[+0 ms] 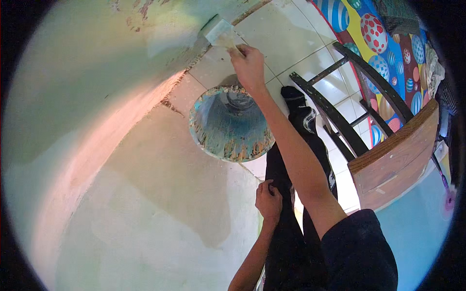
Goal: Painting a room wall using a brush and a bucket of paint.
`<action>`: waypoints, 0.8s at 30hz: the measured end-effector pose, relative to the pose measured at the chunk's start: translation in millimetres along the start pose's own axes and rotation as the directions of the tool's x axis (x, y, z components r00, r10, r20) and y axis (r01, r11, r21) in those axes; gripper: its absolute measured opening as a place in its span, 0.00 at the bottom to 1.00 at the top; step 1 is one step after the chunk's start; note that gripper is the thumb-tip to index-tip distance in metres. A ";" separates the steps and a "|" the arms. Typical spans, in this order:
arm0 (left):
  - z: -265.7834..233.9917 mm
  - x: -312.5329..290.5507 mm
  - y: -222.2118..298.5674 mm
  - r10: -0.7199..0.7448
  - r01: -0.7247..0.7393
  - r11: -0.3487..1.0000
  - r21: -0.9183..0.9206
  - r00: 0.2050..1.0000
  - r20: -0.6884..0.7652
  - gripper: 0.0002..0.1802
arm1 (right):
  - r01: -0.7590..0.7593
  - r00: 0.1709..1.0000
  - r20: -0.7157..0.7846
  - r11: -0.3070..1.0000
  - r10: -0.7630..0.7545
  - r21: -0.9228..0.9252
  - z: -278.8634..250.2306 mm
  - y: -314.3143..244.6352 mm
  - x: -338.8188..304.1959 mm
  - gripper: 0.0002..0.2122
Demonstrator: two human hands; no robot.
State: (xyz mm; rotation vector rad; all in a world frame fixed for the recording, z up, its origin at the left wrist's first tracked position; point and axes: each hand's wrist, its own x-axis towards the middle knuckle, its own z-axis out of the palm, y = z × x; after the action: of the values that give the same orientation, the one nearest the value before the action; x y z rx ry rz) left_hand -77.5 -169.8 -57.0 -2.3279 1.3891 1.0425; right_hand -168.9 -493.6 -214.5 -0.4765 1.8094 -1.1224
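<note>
My right hand (248, 68) is closed round the handle of a wide flat paintbrush (219, 33). Its bristles touch the pale green wall (160, 34) low down, near where the wall meets the floor. Below that hand stands a round bucket (228, 128), its inside smeared with blue-green and rust-coloured paint; dark contents show at its bottom. My left hand (268, 200) rests by my dark-trousered leg with its fingers curled in, and I see nothing in it.
White floor tiles (286, 34) run beyond the bucket. To the right is a black-legged wooden stool (393, 155), close to my leg. A bright mat patterned with balls (374, 34) lies behind it. A rough, peeling strip (170, 87) edges the wall.
</note>
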 end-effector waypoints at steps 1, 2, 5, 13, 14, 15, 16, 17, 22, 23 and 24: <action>0.6 -0.4 1.4 0.004 -0.005 1.000 0.013 1.000 0.010 0.11 | -0.112 0.993 0.040 0.992 0.109 0.066 -7.1 -1.4 -2.7 0.13; 0.7 -0.9 2.1 0.007 -0.007 1.000 0.028 1.000 0.017 0.12 | -0.107 0.994 0.038 0.992 0.105 0.062 -6.0 3.8 -0.7 0.13; 5.1 -4.3 6.1 0.011 -0.011 1.000 0.012 0.999 0.038 0.12 | -0.106 0.985 -0.137 0.994 0.104 -0.003 0.7 18.8 26.8 0.18; -1.0 -1.5 -2.5 0.027 -0.027 1.000 0.000 1.000 -0.005 0.11 | 0.241 0.970 0.022 0.960 -0.241 -0.139 -5.9 -29.4 -17.3 0.16; -2.9 -4.8 -5.0 0.022 -0.022 1.000 0.001 1.000 0.003 0.11 | 0.241 0.971 0.028 0.960 -0.239 -0.141 -12.2 -31.2 -33.2 0.16; -4.5 -6.0 -8.0 0.015 -0.015 1.000 0.000 1.000 0.002 0.11 | 0.149 0.988 0.039 0.987 -0.147 -0.054 -16.7 -34.0 -48.0 0.15; -3.1 -5.9 -7.1 0.024 -0.024 1.000 -0.001 1.000 -0.006 0.11 | 0.061 0.997 0.051 0.998 -0.062 0.024 -22.4 -35.7 -52.8 0.14; -2.8 -6.3 -7.0 0.033 -0.033 0.999 0.000 0.999 -0.016 0.11 | 0.066 0.996 0.052 0.998 -0.067 0.019 -22.8 -35.4 -50.0 0.14; 0.1 -8.4 -5.3 0.072 -0.072 0.997 -0.016 0.997 -0.015 0.11 | -0.124 0.990 -0.089 0.968 0.107 -0.217 -22.5 -20.3 27.5 0.13; 0.6 -9.7 -6.0 0.085 -0.086 0.996 -0.011 0.996 -0.021 0.12 | -0.117 0.991 -0.092 0.968 0.099 -0.222 -23.5 -26.4 38.8 0.13; 1.3 -12.2 -5.8 0.092 -0.093 0.995 -0.022 0.996 -0.018 0.12 | -0.013 0.994 -0.111 0.980 -0.009 -0.198 -27.2 -33.5 51.2 0.13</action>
State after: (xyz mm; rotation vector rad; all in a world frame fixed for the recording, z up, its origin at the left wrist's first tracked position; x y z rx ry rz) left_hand -76.8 -157.9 -50.6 -2.3135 1.5120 1.0719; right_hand -222.2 -533.4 -207.4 -0.5373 2.0306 -0.9880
